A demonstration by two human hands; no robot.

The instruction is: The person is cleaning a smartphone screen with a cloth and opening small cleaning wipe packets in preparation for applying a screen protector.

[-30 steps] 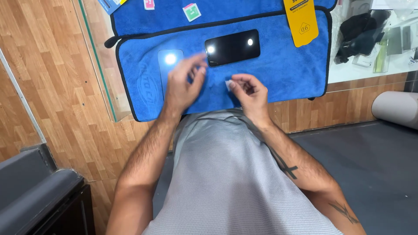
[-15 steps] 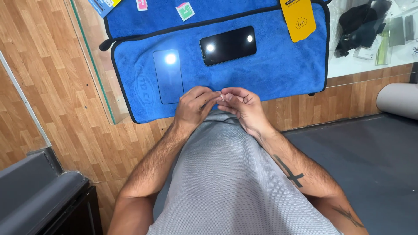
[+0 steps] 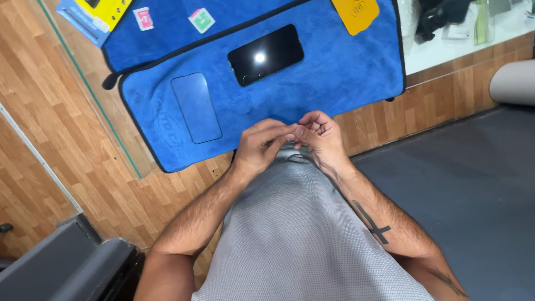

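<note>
Now drawn back from the blue cloth (image 3: 334, 83) to the belly, left hand (image 3: 259, 147) and right hand (image 3: 323, 136) meeting fingertip to fingertip; grip contents impossible to tell; phone (image 3: 266, 54) lying untouched.

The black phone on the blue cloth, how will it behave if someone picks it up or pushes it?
The black phone looks flat and rigid, so it likely lifts stiffly. Its glossy face mirrors a lamp, so it may feel slippery. Lying flat on the soft blue cloth, it probably drags rather than rolls or tips.
</note>
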